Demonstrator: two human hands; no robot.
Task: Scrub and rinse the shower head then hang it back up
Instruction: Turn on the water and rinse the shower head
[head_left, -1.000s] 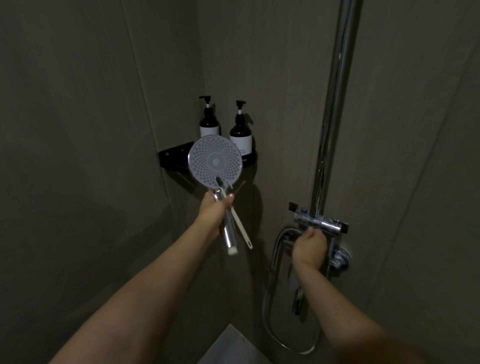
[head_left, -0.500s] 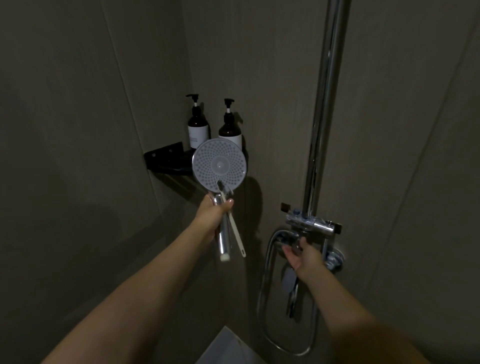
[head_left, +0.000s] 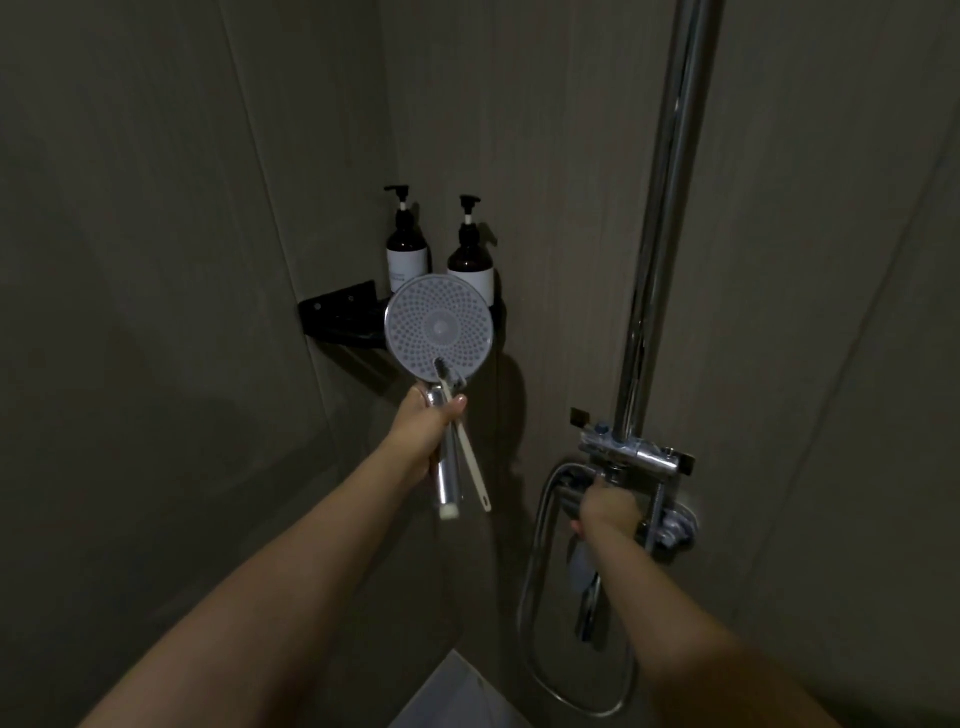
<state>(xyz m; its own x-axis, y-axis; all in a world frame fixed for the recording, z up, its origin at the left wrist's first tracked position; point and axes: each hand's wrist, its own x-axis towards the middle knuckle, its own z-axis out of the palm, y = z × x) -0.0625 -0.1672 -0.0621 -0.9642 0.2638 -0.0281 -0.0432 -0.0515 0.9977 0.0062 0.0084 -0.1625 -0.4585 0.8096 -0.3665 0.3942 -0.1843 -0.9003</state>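
Note:
My left hand (head_left: 422, 435) grips the chrome handle of the round shower head (head_left: 439, 326), held upright with its nozzle face toward me. The same hand also pinches a white toothbrush (head_left: 465, 441) against the handle, bristles up at the lower rim of the face. The handle's lower end is free, with no hose on it. My right hand (head_left: 608, 506) is at the chrome mixer valve (head_left: 631, 454) on the right wall, its fingers curled round a part just beneath the valve bar. That part is hidden by the hand.
A chrome riser pipe (head_left: 660, 234) runs up from the valve. The shower hose (head_left: 535, 597) loops below it. A black corner shelf (head_left: 340, 312) holds two dark pump bottles (head_left: 408, 249) behind the shower head. Grey tiled walls enclose the corner.
My right hand dropped from the valve bar, opened below it, and now has closed on a part under the valve. The left hand kept the shower head and toothbrush steady.

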